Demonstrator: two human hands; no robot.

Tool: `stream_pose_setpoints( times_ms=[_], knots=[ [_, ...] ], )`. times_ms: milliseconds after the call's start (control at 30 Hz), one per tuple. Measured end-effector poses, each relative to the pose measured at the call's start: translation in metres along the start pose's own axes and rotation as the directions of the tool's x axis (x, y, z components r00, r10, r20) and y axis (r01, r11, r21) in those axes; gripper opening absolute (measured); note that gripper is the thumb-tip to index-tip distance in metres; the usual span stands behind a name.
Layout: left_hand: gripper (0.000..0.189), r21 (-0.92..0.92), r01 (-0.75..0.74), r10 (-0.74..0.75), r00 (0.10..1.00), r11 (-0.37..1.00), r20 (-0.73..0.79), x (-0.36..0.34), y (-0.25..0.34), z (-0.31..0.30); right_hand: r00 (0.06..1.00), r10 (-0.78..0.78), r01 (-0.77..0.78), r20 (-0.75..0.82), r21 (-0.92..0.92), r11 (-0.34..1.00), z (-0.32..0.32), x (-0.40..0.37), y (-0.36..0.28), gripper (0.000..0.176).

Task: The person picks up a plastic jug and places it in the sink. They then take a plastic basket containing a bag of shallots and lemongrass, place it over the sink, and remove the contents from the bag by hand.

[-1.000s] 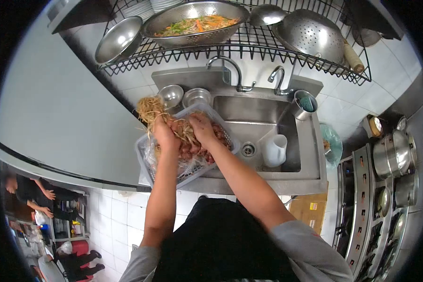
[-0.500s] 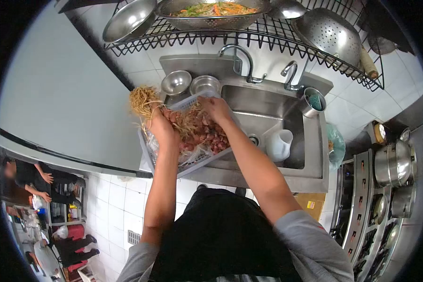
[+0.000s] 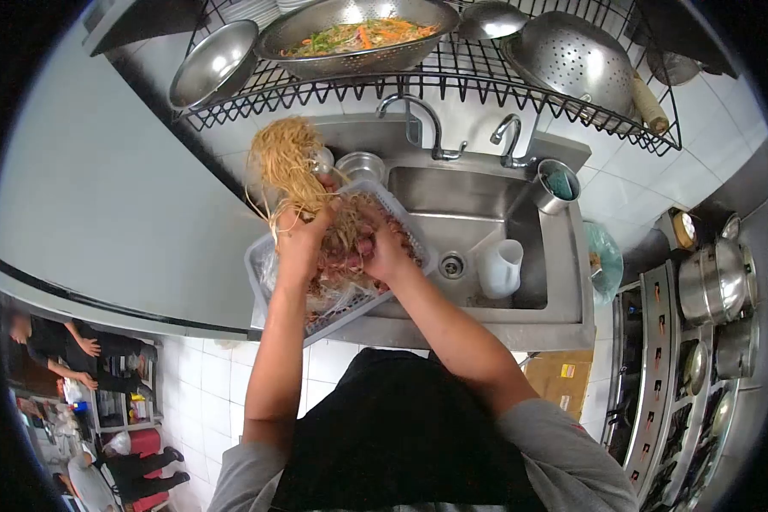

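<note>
My left hand (image 3: pixel 299 243) is closed round a bunch of dry, straw-coloured stalks (image 3: pixel 286 162), whose loose ends stick up and away past the basket. Reddish-purple shallots (image 3: pixel 350 258) hang at the near end of this bunch. My right hand (image 3: pixel 386 252) has its fingers curled round the shallots from the right side; the fingertips are partly hidden. Both hands are over a grey plastic basket (image 3: pixel 405 213), tilted on the left part of the sink counter. More shallots, dry skins and a clear plastic bag (image 3: pixel 328 300) lie inside it.
Right of the basket is a steel sink (image 3: pixel 520 224) with a white jug (image 3: pixel 500 269) in it. Two taps (image 3: pixel 439 128) stand behind. Overhead, a wire rack (image 3: pixel 478 81) carries a colander of cut vegetables (image 3: pixel 358 36). Two people (image 3: pixel 85 341) are at far left.
The bunch of stalks has swung up and to the right with my left hand. My right hand has moved down onto the shallots. The camera view has shifted slightly.
</note>
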State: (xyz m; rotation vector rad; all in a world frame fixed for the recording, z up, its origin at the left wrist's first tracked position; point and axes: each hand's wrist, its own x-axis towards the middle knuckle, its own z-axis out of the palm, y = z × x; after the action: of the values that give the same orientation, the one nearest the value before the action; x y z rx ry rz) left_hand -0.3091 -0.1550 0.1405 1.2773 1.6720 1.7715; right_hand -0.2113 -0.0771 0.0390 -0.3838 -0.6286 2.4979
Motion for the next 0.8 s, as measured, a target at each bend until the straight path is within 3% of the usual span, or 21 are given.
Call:
stream_pose_setpoints(
  times_ms=[33, 67, 100, 133, 200, 233, 267, 367, 433, 567, 633, 667, 733, 767, 800],
  knots=[
    [0.025, 0.000, -0.001, 0.001, 1.000, 1.000, 0.000, -0.002, -0.001, -0.001, 0.997, 0.059, -0.063, -0.055, -0.079, 0.995, -0.002, 0.000, -0.003, 0.041],
    [0.025, -0.147, 0.127, -0.122, 0.991, 0.981, 0.046, -0.003, -0.002, -0.004, 0.997, 0.060, -0.064, -0.051, -0.081, 0.995, 0.000, 0.001, -0.001, 0.041],
    [0.026, -0.283, 0.253, -0.231, 0.967, 0.925, 0.109, -0.003, -0.004, -0.005, 0.990, 0.043, -0.048, -0.137, -0.031, 0.998, 0.017, -0.002, -0.005, 0.038],
    [0.026, -0.282, 0.248, -0.226, 0.968, 0.927, 0.107, -0.001, -0.008, -0.006, 0.974, 0.030, -0.026, -0.224, 0.020, 0.999, 0.026, -0.003, -0.006, 0.036],
    [0.024, -0.028, 0.211, -0.212, 0.972, 0.977, -0.101, 0.002, -0.024, -0.005, 0.978, 0.069, -0.057, -0.198, 0.065, 0.996, 0.008, 0.000, -0.002, 0.036],
    [0.022, 0.114, 0.181, -0.140, 0.944, 0.977, -0.300, 0.004, -0.034, 0.000, 0.979, 0.110, -0.093, -0.172, 0.106, 0.990, 0.008, -0.001, -0.002, 0.036],
    [0.022, 0.112, 0.180, -0.138, 0.941, 0.977, -0.308, 0.005, -0.042, 0.000, 0.979, 0.114, -0.098, -0.168, 0.101, 0.990, 0.009, -0.001, 0.000, 0.036],
    [0.021, 0.068, 0.086, -0.059, 0.943, 0.994, -0.328, 0.002, -0.042, 0.007, 0.976, -0.001, -0.004, -0.216, -0.023, 1.000, 0.026, -0.012, 0.003, 0.032],
    [0.020, -0.122, 0.079, -0.117, 0.931, 0.989, -0.347, 0.004, -0.040, 0.012, 0.926, -0.265, 0.163, -0.268, -0.350, 0.923, 0.023, -0.004, 0.017, 0.029],
    [0.019, -0.108, 0.007, -0.047, 0.929, 0.994, -0.367, 0.008, -0.051, 0.014, 0.894, -0.330, 0.289, -0.305, -0.172, 0.942, -0.012, 0.045, 0.033, 0.032],
    [0.019, -0.200, 0.138, -0.191, 0.941, 0.970, -0.281, 0.007, -0.050, 0.010, 0.769, -0.594, 0.371, -0.235, -0.593, 0.715, -0.015, 0.056, 0.028, 0.030],
    [0.019, -0.200, 0.139, -0.192, 0.942, 0.970, -0.277, 0.007, -0.056, 0.011, 0.767, -0.596, 0.372, -0.238, -0.592, 0.715, -0.015, 0.062, 0.027, 0.030],
    [0.019, -0.243, 0.252, -0.311, 0.917, 0.937, -0.249, 0.006, -0.070, 0.015, 0.650, -0.737, 0.137, -0.187, -0.925, 0.355, -0.018, 0.072, 0.028, 0.032],
    [0.019, -0.244, 0.255, -0.314, 0.917, 0.935, -0.244, 0.004, -0.078, 0.018, 0.647, -0.738, 0.133, -0.190, -0.925, 0.355, -0.021, 0.075, 0.026, 0.032],
    [0.020, -0.062, 0.104, -0.118, 0.941, 0.993, -0.318, 0.000, -0.081, 0.020, 0.679, -0.720, 0.107, -0.146, -0.950, 0.294, -0.024, 0.078, 0.026, 0.035]
  ],
)
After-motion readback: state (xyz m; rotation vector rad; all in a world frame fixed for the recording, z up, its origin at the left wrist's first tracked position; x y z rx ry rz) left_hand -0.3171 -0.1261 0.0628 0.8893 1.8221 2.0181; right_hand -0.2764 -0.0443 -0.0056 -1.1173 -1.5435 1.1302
